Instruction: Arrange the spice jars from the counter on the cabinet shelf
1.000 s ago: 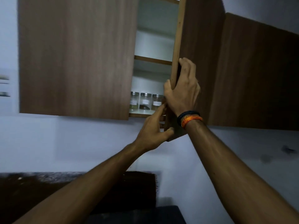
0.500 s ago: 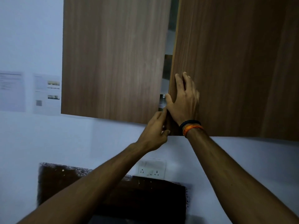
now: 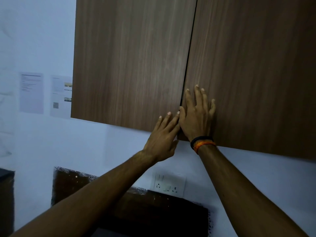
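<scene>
Pressing flat, both hands point(image 3: 179, 127) on seemingly closed cabinet doors point(image 3: 239, 65).

Both cupboard doors point(image 3: 133, 62) have a brown wood-grain finish, smooth and matt. The wall point(image 3: 42, 142) is painted, pale and matt. Paper sheets point(image 3: 31, 93) hang on it at the left. The socket plate point(image 3: 168, 184) looks like smooth white plastic. The wristbands point(image 3: 202, 142) look like woven cord.

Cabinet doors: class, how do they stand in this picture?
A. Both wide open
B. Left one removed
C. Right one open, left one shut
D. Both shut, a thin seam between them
D: the left door and right door meet at a thin dark seam, and the right hand lies flat on the right door.
</scene>
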Available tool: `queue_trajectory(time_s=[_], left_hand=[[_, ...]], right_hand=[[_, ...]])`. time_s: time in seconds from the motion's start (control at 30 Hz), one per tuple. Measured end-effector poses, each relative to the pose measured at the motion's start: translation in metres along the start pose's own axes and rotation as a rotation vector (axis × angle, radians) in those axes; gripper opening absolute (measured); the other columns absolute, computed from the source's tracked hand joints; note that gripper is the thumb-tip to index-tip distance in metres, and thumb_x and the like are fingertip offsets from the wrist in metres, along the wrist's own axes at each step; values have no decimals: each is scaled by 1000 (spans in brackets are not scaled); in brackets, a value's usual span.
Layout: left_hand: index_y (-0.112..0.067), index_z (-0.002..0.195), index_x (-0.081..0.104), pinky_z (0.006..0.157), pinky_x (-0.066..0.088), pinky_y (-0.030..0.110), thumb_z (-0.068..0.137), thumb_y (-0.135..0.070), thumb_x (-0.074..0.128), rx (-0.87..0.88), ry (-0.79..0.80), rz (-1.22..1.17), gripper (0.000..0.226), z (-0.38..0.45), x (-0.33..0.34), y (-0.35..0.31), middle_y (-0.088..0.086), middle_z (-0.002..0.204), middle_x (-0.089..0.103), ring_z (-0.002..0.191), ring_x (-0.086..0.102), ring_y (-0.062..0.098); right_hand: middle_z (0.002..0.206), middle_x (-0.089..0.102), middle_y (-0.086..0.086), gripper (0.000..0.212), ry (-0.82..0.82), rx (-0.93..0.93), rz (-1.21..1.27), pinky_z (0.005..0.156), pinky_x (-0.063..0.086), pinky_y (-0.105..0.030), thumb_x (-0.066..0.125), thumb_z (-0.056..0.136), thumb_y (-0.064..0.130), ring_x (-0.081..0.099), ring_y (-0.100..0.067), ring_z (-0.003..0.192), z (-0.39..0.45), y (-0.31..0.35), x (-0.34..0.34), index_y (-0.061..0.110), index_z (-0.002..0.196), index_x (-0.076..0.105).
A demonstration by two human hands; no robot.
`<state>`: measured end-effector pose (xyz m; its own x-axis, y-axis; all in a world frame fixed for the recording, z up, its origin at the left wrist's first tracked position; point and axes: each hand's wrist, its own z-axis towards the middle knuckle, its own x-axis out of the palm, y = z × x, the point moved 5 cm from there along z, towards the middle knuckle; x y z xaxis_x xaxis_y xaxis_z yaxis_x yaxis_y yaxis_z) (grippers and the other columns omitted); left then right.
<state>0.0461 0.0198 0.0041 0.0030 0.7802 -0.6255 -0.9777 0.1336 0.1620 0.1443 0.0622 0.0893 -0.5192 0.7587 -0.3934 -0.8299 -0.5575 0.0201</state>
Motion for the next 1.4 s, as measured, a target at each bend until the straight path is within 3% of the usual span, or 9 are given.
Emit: queue_trajectory(time_s=[0.27,0.57,0.77,1.03,1.17,1.3,1.4], left_hand=[[-15,160,3,123,-3,56,96,-36,54,15,51,140,85,16,22,13,4,168,-6,154,-11,31],[-11,160,7,124,-3,53,95,-30,55,34,38,129,82,22,28,19,6,168,-2,154,-8,31],[-10,160,8,125,4,53,92,-24,54,21,34,174,83,20,26,19,7,168,2,155,-3,29],[-10,160,0,125,0,52,94,-32,51,5,163,208,85,19,21,17,7,168,-10,154,-11,29],[-11,159,-3,125,-1,52,95,-34,50,16,224,195,87,21,12,17,7,167,-13,154,-10,28],[-15,160,-4,125,2,52,97,-36,49,19,242,166,85,16,-7,22,8,167,-12,155,-7,29],[-19,160,-4,125,5,53,98,-38,48,-11,228,110,83,15,-19,29,8,168,-12,154,-6,31]], right_hand=[[167,2,-6,71,115,26,-66,112,-2,-71,41,97,49,1,-29,153,-1,-14,35,25,158,15],[167,0,-8,65,131,14,-111,113,1,-74,33,102,47,-1,-31,153,-4,-13,42,22,158,12],[167,2,-7,68,157,-10,-102,112,5,-74,42,99,40,0,-31,153,-5,-13,37,22,158,14],[167,-4,-6,79,297,-26,-69,119,7,-63,52,94,42,-3,-28,153,-16,-15,22,21,159,11],[167,-1,-9,80,390,26,43,120,12,-61,59,92,30,0,-30,153,-22,-10,7,19,158,15],[166,8,-11,75,422,107,155,121,19,-53,58,92,18,10,-32,152,-39,-4,-13,15,157,20],[160,26,-13,61,362,145,242,117,30,-41,57,93,11,29,-31,146,-58,-4,-31,8,150,37]])
